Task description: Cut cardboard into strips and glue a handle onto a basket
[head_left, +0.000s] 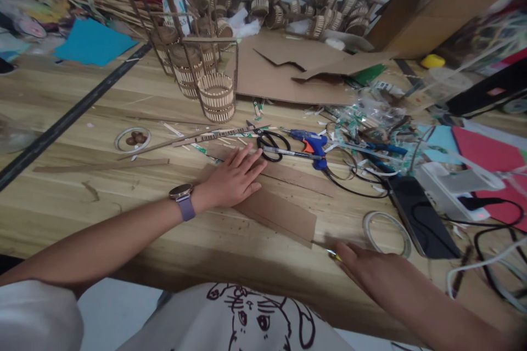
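My left hand [230,178] lies flat with fingers spread, pressing on a strip of brown cardboard [284,216] on the wooden table. In my right hand [370,269] is a utility knife [334,255], mostly hidden by the fingers. Its thin blade points left, and the tip meets the cardboard's lower right corner. Just beyond my left hand lie black-handled scissors [272,145] and a pen [288,152]. A narrow cardboard strip [298,180] rests above the wider piece.
A blue glue gun [310,142] lies past the scissors. Tape roll [387,235], phone [422,216] and power strip [453,192] crowd the right, among cables. Small stick baskets [216,98] stand at the back beside a large cardboard sheet [284,74]. Another tape roll [132,140] holds several brown balls.
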Demonstrator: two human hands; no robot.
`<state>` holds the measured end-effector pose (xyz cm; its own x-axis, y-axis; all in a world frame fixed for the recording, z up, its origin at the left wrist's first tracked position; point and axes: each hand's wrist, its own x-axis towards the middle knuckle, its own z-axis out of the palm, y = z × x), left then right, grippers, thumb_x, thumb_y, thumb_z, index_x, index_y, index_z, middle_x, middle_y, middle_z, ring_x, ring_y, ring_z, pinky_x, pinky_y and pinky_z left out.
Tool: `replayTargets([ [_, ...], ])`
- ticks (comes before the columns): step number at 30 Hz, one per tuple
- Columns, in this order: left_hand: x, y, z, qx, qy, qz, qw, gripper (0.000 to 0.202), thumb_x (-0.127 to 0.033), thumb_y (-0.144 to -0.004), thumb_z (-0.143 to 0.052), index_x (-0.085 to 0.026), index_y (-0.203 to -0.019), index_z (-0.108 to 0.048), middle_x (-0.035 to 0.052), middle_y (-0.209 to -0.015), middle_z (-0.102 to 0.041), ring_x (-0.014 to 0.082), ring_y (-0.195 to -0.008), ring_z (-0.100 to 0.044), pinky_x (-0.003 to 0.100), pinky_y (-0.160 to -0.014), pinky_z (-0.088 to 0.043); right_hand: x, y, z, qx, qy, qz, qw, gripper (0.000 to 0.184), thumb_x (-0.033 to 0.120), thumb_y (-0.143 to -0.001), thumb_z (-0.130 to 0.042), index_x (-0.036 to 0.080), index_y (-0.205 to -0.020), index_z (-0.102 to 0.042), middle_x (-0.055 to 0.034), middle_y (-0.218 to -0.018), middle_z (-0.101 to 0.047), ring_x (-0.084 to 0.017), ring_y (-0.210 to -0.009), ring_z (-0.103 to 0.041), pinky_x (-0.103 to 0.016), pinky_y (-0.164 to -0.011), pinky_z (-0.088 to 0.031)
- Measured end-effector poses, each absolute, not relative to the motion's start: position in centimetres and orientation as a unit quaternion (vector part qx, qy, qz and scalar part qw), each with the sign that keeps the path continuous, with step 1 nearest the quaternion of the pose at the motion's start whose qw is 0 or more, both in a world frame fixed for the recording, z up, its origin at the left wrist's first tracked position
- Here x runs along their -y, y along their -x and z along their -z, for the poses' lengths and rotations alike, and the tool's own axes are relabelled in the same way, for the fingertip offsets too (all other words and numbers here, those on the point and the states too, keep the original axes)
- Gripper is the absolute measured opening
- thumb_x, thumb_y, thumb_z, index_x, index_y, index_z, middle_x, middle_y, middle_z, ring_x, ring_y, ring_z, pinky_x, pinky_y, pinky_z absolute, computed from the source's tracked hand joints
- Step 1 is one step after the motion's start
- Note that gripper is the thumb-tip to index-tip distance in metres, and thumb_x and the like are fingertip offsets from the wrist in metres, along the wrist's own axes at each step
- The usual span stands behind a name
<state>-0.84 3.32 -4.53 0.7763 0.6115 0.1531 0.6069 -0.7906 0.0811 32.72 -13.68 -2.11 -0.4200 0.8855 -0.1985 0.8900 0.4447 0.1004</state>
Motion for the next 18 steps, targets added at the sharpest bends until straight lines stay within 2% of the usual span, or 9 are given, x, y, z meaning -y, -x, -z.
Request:
replayTargets([
  [5,-3.4,1.1,4.4,-0.311,-0.943,-0.117,0.024,0.056,-0.044,-0.107,-0.039,-0.009,-0.151,-0.043,0.0211,-0.163,-0.031,0.0384,-0.154,-0.016,0.059,-0.123,-0.021,12.8,-33.4,1.1,-0.896,-0.439,0.008,0.065,0.014,0.015,-0.096,-0.046,0.023,-0.095,-0.057,0.0010,-0.069,-0.071,-0.015,-0.048,-0.066,-0.023,-0.042,-0.030],
  [7,-3.3,1.5,4.2,-0.277,-0.953,-0.121,0.034,0.060,-0.050,-0.106,-0.039,-0.009,-0.149,-0.046,0.0229,-0.161,-0.034,0.0380,-0.152,-0.020,0.058,-0.122,-0.023,12.9,-33.6,0.9,-0.899,-0.435,-0.013,0.040,0.017,0.017,-0.100,-0.041,0.022,-0.092,-0.056,0.0012,-0.066,-0.071,-0.015,-0.046,-0.067,-0.023,-0.040,-0.032],
  [11,-2.6,2.1,2.8,-0.185,-0.978,-0.072,0.056,0.072,-0.064,-0.097,-0.051,-0.009,-0.143,-0.052,0.0209,-0.147,-0.053,0.0362,-0.138,-0.040,0.051,-0.116,-0.033,13.3,-33.6,0.8,-0.887,-0.460,-0.024,0.014,0.023,0.021,-0.104,-0.035,0.022,-0.097,-0.056,0.0001,-0.067,-0.072,-0.016,-0.047,-0.068,-0.023,-0.039,-0.036],
  [13,-1.9,1.8,1.6,-0.177,-0.982,-0.044,0.049,0.068,-0.058,-0.093,-0.063,-0.009,-0.139,-0.055,0.0182,-0.133,-0.062,0.0339,-0.127,-0.048,0.045,-0.109,-0.039,13.3,-33.2,0.7,-0.881,-0.472,-0.014,0.005,0.023,0.024,-0.105,-0.034,0.022,-0.096,-0.056,-0.0002,-0.067,-0.073,-0.016,-0.048,-0.069,-0.023,-0.040,-0.037],
  [16,-1.0,0.9,-0.1,-0.198,-0.979,-0.003,0.040,0.070,-0.053,-0.083,-0.078,-0.005,-0.131,-0.060,0.0171,-0.118,-0.066,0.0330,-0.113,-0.054,0.042,-0.098,-0.044,13.1,-32.5,0.5,-0.873,-0.487,-0.003,-0.008,0.027,0.029,-0.106,-0.032,0.023,-0.093,-0.054,0.0002,-0.064,-0.071,-0.017,-0.045,-0.068,-0.025,-0.039,-0.038],
  [18,-1.0,0.2,-1.0,-0.236,-0.969,0.018,0.072,0.051,-0.046,-0.081,-0.082,-0.009,-0.114,-0.067,0.0134,-0.109,-0.066,0.0298,-0.103,-0.058,0.037,-0.088,-0.047,12.9,-32.0,0.1,-0.863,-0.505,0.018,-0.012,0.028,0.031,-0.107,-0.030,0.024,-0.094,-0.054,0.0005,-0.061,-0.070,-0.019,-0.043,-0.067,-0.026,-0.040,-0.039],
])
